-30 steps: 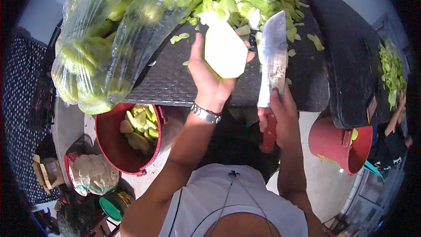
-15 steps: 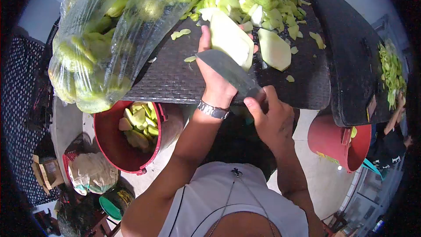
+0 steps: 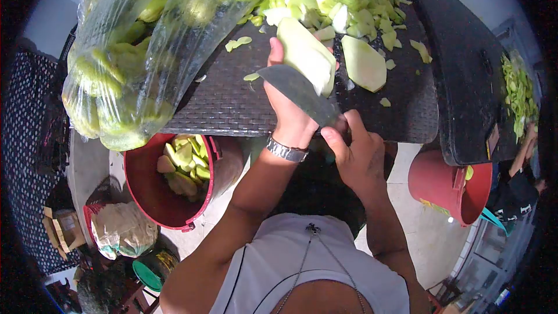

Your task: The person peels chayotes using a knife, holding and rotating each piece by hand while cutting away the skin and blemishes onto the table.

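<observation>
My left hand (image 3: 290,110), with a metal watch at its wrist, is closed round a pale green peeled chayote (image 3: 305,55). My right hand (image 3: 357,151) grips a large knife (image 3: 296,93); its blade slants up to the left, across the lower end of the chayote and over my left palm. Just right of the held piece, a flat cut slice (image 3: 364,64) lies on the dark woven table (image 3: 226,102). Beyond both hands spreads a heap of green peelings (image 3: 349,6).
Whole chayotes fill a clear plastic bag (image 3: 125,81) at the left. Below it stands a red bucket (image 3: 168,183) with cut pieces inside. On the right are a black table (image 3: 459,70), another red bucket (image 3: 433,180) and a co-worker's arm (image 3: 523,151).
The knife has swung left from upright to across the held chayote. A slice formerly behind the blade now shows on the table. Since half a second ago, the hands have barely moved.
</observation>
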`<state>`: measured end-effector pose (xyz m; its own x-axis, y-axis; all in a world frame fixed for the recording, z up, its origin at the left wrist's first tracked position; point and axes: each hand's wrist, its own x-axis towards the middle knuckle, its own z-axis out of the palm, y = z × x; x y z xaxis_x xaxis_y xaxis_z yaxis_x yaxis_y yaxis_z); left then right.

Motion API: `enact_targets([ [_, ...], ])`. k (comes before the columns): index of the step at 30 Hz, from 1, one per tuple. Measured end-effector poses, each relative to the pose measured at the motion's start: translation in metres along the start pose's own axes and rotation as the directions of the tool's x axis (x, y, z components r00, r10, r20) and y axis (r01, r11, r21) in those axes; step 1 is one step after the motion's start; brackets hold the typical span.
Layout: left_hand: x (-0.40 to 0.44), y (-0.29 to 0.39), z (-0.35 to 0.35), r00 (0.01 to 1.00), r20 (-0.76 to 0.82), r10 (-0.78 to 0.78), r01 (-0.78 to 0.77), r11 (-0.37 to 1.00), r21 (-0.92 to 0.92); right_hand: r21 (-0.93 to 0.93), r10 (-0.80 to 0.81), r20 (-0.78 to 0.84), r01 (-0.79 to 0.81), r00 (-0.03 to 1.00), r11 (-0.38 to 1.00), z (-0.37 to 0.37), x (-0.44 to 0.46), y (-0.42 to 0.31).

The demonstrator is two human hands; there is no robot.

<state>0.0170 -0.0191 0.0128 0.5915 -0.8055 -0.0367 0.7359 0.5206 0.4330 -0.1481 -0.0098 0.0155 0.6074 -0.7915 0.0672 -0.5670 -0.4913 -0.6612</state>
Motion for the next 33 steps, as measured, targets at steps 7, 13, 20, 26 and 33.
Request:
enact_targets([
  [7,-0.030,-0.023,0.009,0.992,-0.120,0.038,-0.024,0.993,0.113,0.117,-0.004,-0.037,0.009,0.999,0.993,-0.001,0.020,0.003],
  [13,-0.020,-0.019,0.003,0.991,-0.128,-0.037,0.052,0.992,0.116,0.546,0.128,0.127,-0.177,0.984,0.819,0.007,0.034,0.015],
  [20,0.014,0.017,-0.014,0.974,-0.036,-0.222,0.212,0.959,-0.186,0.797,-0.056,0.580,-0.551,0.813,0.247,-0.034,0.123,0.023],
  [26,0.013,0.037,-0.005,0.988,-0.150,-0.044,0.025,0.992,-0.126,0.122,-0.247,-0.197,0.274,0.949,0.954,-0.002,0.092,-0.006],
  [33,0.018,0.035,-0.024,0.997,0.041,0.067,-0.062,0.990,-0.125,0.014,-0.113,0.079,0.112,0.990,0.994,0.005,0.020,-0.018],
])
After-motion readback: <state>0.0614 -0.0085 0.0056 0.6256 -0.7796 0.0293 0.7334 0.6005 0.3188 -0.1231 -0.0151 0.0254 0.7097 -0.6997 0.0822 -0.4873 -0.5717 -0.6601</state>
